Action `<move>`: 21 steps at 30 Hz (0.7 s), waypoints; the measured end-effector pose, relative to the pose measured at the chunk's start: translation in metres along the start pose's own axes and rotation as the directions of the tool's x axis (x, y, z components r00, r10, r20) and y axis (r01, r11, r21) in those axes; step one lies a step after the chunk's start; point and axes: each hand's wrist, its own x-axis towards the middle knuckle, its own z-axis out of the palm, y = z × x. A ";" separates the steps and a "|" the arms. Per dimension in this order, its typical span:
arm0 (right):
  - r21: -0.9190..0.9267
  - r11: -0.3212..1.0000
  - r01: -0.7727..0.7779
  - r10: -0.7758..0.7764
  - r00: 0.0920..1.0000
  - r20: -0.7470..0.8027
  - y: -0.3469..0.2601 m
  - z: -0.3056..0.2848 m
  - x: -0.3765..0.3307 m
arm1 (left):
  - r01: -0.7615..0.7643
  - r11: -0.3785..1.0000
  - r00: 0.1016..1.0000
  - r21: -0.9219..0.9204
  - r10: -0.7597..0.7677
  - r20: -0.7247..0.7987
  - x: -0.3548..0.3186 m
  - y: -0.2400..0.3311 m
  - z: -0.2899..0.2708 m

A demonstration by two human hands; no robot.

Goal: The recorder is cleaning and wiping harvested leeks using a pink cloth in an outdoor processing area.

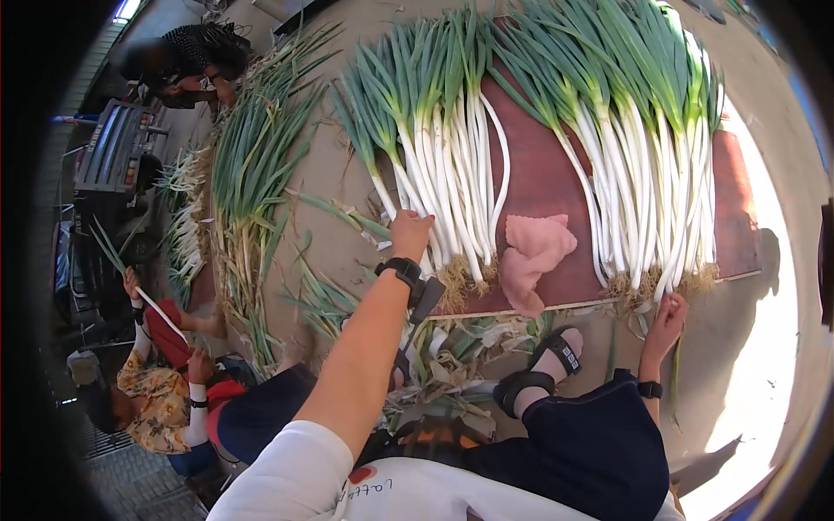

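My left hand (411,233) is closed around the white stalk of a long green onion at the left side of the left pile (447,165). A black watch is on that wrist. At the front of the right pile (638,174), my right hand (665,323) pinches the root end of another long green onion (671,260). Both piles lie with green leaves pointing away and rootlets toward me. Between them a crumpled pink cloth (534,260) rests on the reddish-brown board (543,187).
Stripped leaves and peelings (452,365) litter the floor around my feet. Further left lies a long heap of untrimmed onions (252,182). A seated person (161,391) holds an onion there; another person (195,61) bends over the heap's far end.
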 end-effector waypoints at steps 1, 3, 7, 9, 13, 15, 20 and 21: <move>0.103 0.994 -0.024 0.035 0.994 -0.103 -0.009 0.001 -0.001 | -0.008 1.000 1.000 0.001 0.008 -0.025 0.007 -0.009 0.003; 0.121 0.993 -0.012 0.013 1.000 -0.009 -0.030 0.005 -0.002 | -0.031 0.999 0.999 -0.020 0.030 -0.042 0.005 -0.006 0.004; 0.147 0.948 0.283 -0.319 0.814 0.486 -0.097 0.053 -0.005 | 0.065 0.965 0.998 -0.256 -0.060 0.026 0.007 -0.006 0.011; 0.189 0.875 0.446 -0.443 0.577 0.686 -0.117 0.085 -0.014 | 0.319 0.848 0.930 -0.423 -0.195 0.310 0.017 -0.017 0.002; 0.166 0.681 0.713 -0.495 0.281 0.822 -0.103 0.133 -0.029 | 0.267 0.846 0.962 -0.462 -0.212 0.170 0.000 -0.025 0.026; 0.094 0.632 0.769 -0.493 0.305 0.815 -0.095 0.146 -0.034 | 0.221 0.845 0.975 -0.487 -0.210 0.077 -0.011 -0.021 0.037; 0.118 0.833 0.541 -0.459 0.553 0.696 -0.069 0.153 -0.024 | 0.059 0.991 0.998 -0.122 -0.055 0.038 -0.029 -0.005 0.033; 0.107 0.836 0.537 -0.448 0.558 0.698 -0.071 0.145 -0.020 | 0.214 0.943 0.975 -0.256 -0.189 0.117 -0.036 0.011 0.026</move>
